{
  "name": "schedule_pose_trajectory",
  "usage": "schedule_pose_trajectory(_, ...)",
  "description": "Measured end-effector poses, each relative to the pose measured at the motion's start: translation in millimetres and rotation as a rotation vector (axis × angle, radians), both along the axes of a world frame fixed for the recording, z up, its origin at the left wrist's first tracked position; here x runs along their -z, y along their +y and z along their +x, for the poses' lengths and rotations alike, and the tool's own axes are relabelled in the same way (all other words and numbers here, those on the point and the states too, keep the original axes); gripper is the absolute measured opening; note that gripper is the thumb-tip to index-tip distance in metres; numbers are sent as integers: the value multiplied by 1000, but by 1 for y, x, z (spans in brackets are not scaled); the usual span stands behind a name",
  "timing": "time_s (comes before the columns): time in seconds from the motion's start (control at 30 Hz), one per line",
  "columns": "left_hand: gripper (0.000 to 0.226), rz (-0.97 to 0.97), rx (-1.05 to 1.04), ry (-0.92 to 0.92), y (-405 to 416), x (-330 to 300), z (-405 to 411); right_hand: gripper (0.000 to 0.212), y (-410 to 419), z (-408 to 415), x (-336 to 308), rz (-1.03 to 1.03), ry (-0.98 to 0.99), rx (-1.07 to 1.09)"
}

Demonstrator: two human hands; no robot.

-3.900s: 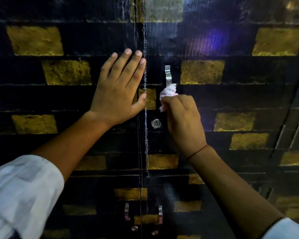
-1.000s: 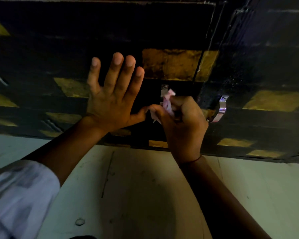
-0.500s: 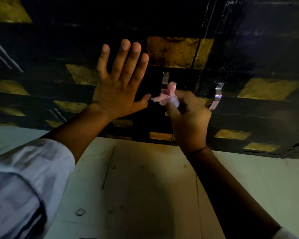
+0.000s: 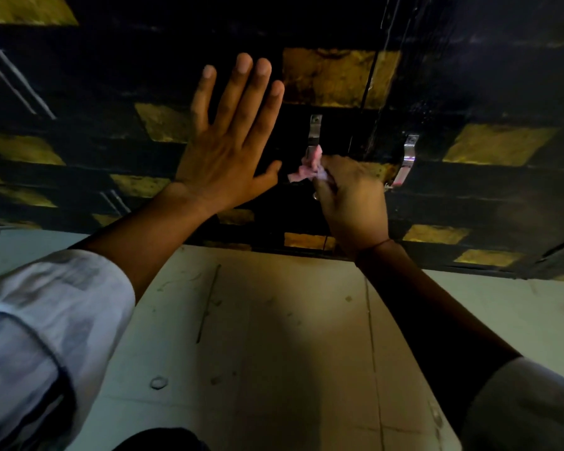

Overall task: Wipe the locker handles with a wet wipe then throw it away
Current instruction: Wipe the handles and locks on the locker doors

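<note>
— Sleeve (image 4: 36, 336), white, at eight o'clock; what does that arm do?

— It reaches up to eleven o'clock. Left hand (image 4: 228, 148) lies flat against the black locker door (image 4: 118, 76), fingers straight and a little spread, thumb out toward three o'clock. It holds nothing.

— And the door itself?

— Black, with worn yellow patches (image 4: 323, 78). Its lower edge meets a pale floor (image 4: 274, 336) that fills the six o'clock half.

— Location of the wipe?

— Wet wipe (image 4: 310, 166), pink and crumpled, sits just past twelve o'clock, pressed against the lower part of a metal handle (image 4: 314, 131). Upper part of that handle shows bare above it.

— Who has hold of it?

— Right hand (image 4: 352, 196), at one o'clock of centre. Fingers curled tight, the wipe pinched at their tips, a tail of it sticking out toward the left thumb. A thin red thread circles that wrist.

— Anything further right?

— Second handle (image 4: 407, 159), curved and shiny, at two o'clock on the neighbouring door, just beside the right hand's knuckles. Whether they touch, I cannot tell.
</note>
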State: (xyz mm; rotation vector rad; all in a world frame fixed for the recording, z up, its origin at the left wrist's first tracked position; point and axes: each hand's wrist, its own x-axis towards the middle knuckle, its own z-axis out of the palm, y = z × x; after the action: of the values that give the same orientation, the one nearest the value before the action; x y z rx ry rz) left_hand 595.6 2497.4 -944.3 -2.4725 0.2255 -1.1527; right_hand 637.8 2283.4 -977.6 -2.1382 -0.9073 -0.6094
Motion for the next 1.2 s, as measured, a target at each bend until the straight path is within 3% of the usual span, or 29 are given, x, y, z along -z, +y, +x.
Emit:
schedule_pose_trajectory(0.23,82,2,-20,-6,-4,1,-2,24,12,-2,0,35,20,125)
schedule_pose_trajectory(0.37,84,-17,-14,30,-4,-1,-5,19,6,-22,20,350,282,195)
schedule_pose_trajectory(0.47,85,-24,-10,19,-5,2,-4,16,17,-37,27,364,413,127)
schedule_pose_trajectory(0.63,83,-30,19,-24,-3,16,-4,29,45,-32,11,459,674,133)
schedule_pose_trajectory(0.9,84,-2,-4,41,3,15,-11,32,24,-21,20,393,516,234)
schedule_pose_trajectory(1.0,82,-16,15,36,0,17,-11,38,11,-13,11,269,445,277)
schedule_pose_trajectory(1.1,80,-25,53,29,-7,21,-9,35,3,-10,-4,72,303,283)
schedule_pose_trajectory(1.2,81,-31,62,12,-14,22,-6,27,1,-12,-14,22,172,325)
